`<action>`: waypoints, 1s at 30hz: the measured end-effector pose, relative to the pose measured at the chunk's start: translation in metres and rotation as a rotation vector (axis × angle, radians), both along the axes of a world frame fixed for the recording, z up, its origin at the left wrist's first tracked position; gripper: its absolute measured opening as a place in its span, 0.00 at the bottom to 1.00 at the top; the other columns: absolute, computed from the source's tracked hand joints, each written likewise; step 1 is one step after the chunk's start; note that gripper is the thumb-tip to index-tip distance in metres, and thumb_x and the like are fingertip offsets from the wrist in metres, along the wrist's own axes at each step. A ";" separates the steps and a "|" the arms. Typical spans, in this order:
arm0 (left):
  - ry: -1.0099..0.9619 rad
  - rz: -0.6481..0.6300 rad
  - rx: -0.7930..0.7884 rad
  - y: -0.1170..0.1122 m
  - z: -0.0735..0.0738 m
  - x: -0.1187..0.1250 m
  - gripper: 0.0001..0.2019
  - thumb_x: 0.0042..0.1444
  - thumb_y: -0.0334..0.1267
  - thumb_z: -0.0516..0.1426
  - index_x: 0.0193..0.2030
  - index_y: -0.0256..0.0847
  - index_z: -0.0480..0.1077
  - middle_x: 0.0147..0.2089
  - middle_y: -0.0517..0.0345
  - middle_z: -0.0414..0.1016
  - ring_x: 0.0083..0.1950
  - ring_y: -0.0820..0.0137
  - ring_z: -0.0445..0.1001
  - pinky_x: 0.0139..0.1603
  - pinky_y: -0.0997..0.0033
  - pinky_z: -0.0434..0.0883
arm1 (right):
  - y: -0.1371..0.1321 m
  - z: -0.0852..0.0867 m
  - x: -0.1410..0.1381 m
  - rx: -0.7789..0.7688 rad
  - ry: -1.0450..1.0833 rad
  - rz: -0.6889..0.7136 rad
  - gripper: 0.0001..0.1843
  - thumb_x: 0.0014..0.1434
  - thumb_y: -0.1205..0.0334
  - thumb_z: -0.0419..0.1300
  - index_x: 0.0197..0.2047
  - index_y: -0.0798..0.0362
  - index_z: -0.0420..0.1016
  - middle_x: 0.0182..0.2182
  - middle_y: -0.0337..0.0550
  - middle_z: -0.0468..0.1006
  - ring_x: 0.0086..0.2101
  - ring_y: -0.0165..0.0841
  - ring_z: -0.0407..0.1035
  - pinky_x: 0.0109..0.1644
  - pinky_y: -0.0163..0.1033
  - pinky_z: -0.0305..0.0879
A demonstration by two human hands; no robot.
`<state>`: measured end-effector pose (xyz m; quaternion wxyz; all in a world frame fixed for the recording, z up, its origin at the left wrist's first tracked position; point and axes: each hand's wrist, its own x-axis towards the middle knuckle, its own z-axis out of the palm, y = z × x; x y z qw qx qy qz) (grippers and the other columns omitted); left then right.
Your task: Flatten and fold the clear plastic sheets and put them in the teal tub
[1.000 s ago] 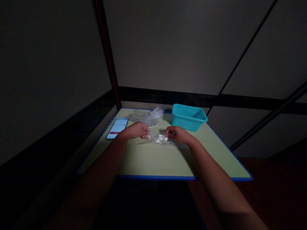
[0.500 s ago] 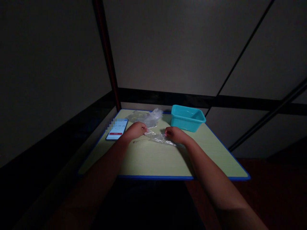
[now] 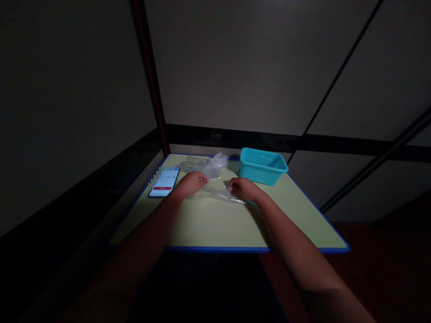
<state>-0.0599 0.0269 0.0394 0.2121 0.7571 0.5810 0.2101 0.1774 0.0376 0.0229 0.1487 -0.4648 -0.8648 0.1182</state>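
Observation:
A clear plastic bag [image 3: 224, 194] lies low over the middle of the table, stretched between my two hands. My left hand [image 3: 194, 182] is closed, its thumb and fingers pinching the bag's left end. On the other side my right hand [image 3: 243, 187] is closed too, fingers curled on the bag's upper right part. Behind them sits a crumpled heap of clear plastic bags [image 3: 213, 166], close to the left fingertips. The thin film is hard to make out where it meets the fingers.
A turquoise plastic basket [image 3: 263, 167] stands at the table's back right. A phone [image 3: 164, 183] with a lit screen lies at the left. The light table [image 3: 215, 226] has a blue edge, with walls behind and to the left.
My right hand has shifted slightly to the left, and the bag's film between the hands has changed shape. The basket, phone and heap of bags stay put.

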 end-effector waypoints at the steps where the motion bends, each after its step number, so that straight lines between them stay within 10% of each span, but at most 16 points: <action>1: -0.010 -0.009 -0.032 -0.001 0.001 -0.001 0.15 0.53 0.46 0.52 0.32 0.36 0.73 0.30 0.55 0.75 0.29 0.69 0.71 0.29 0.73 0.62 | 0.000 0.000 0.000 0.000 -0.002 -0.004 0.07 0.54 0.70 0.54 0.33 0.56 0.74 0.28 0.42 0.75 0.28 0.29 0.63 0.31 0.31 0.53; 6: 0.031 -0.085 -0.244 -0.009 0.011 -0.006 0.25 0.42 0.52 0.61 0.44 0.38 0.71 0.32 0.58 0.75 0.30 0.68 0.72 0.28 0.75 0.62 | -0.001 0.001 0.000 -0.015 -0.007 -0.009 0.07 0.55 0.69 0.54 0.33 0.56 0.74 0.28 0.43 0.76 0.27 0.29 0.63 0.31 0.32 0.53; 14: 0.018 -0.124 -0.153 -0.004 0.005 -0.006 0.17 0.45 0.42 0.60 0.43 0.39 0.71 0.30 0.61 0.72 0.31 0.71 0.71 0.30 0.77 0.62 | 0.004 -0.005 0.000 -0.078 0.073 0.017 0.07 0.55 0.67 0.55 0.32 0.57 0.74 0.28 0.42 0.76 0.28 0.28 0.64 0.32 0.31 0.56; 30: -0.136 -0.013 -0.125 0.003 -0.002 -0.009 0.06 0.41 0.27 0.52 0.24 0.37 0.70 0.21 0.60 0.72 0.26 0.72 0.72 0.28 0.77 0.65 | 0.006 -0.006 0.006 -0.304 0.188 0.063 0.06 0.51 0.62 0.58 0.29 0.57 0.71 0.23 0.38 0.73 0.25 0.27 0.63 0.28 0.31 0.57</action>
